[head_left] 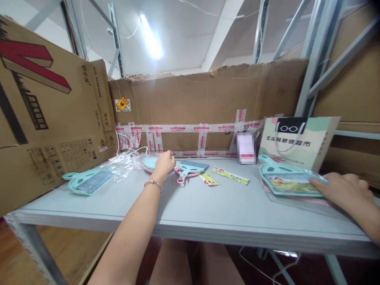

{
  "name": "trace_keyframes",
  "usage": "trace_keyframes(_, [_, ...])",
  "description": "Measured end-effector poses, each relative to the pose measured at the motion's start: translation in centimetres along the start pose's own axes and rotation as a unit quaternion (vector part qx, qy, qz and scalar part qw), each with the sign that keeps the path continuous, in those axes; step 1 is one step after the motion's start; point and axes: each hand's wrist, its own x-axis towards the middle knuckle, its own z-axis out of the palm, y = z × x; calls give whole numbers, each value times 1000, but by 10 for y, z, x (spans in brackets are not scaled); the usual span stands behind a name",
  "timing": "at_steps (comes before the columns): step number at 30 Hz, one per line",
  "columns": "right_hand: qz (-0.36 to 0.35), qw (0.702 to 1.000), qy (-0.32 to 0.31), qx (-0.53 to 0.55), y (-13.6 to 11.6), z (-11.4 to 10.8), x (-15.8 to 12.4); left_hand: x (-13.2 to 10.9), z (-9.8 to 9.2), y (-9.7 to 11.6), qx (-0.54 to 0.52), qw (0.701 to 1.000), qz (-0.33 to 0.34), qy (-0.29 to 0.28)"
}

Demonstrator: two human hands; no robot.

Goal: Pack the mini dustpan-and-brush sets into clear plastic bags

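My left hand (165, 163) reaches to the back middle of the table, at a teal dustpan (151, 162) lying over a pink one. Its fingers are bent and partly hidden, so what they grip is unclear. Just right of it, a small teal brush (191, 168) rests on a pink piece. On the right, my right hand (346, 188) is closed on the edge of a wrapped teal dustpan set (289, 180), with a pink piece beneath. Another teal dustpan with a brush (89, 181) lies at the left. Two printed strips, one of them a flat label (230, 175), lie in the middle.
Crumpled clear plastic (126, 162) lies at the back left. A paper bag (297, 142) stands at the back right beside a pale card (246, 148). Large cardboard boxes (50, 118) stand left and behind; metal shelf posts rise on both sides.
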Motion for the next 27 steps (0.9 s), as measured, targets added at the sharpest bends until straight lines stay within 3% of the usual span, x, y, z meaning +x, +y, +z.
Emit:
trace_keyframes(3, [32,997,-16,-70,-15,0,-6,-1,5,-6,53,997,-17,-58])
trace_keyframes(7, [-35,997,20,-70,-36,-5,-14,0,6,-9,96,992,-25,-72])
trace_keyframes(10, [-51,995,75,-51,-62,-14,-15,0,0,-5,117,992,-12,-44])
trace_keyframes(13, [-101,987,121,35,-101,-27,-15,-3,-11,-1,130,991,24,19])
trace_keyframes(16, [-160,963,103,189,-150,-39,-16,-6,-22,4,136,981,114,83])
trace_keyframes(19, [-134,930,-10,343,-203,-43,-18,-9,-29,12,125,957,240,107])
trace_keyframes(22, [-68,879,-176,438,-247,-40,-17,-11,-30,20,117,928,336,111])
trace_keyframes(25, [-39,768,-406,495,-270,-30,-16,-13,-28,26,95,906,404,78])
trace_keyframes(27, [-21,677,-499,541,-275,-22,-19,-13,-26,27,36,909,408,69])
